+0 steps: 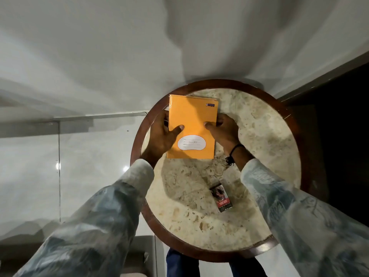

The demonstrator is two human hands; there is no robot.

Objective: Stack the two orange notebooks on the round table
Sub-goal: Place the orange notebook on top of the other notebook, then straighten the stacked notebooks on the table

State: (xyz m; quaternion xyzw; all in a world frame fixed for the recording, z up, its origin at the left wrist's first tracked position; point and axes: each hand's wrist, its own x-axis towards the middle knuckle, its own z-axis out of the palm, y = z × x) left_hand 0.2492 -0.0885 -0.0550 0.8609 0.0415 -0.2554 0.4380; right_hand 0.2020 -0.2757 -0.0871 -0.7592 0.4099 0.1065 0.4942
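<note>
Hands flank orange notebook [192, 124] on round table [259, 136], thumbs pressed on cover. Left hand [162, 134] grips left edge; right hand [224, 129] grips right edge.

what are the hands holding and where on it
Both the left hand and right hand grip the orange notebook by its long side edges, thumbs on the cover.

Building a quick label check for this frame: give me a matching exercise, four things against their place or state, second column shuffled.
Things:
1. left hand
2. right hand
3. small box
4. white label

Places or states:
A. lying alone on the table, nearer the person
B. on the left edge of the orange notebook, thumb on the cover
C. printed on the cover, near its closer end
D. on the notebook's right edge, dark band at the wrist

Pairs: 1-B, 2-D, 3-A, 4-C
</note>
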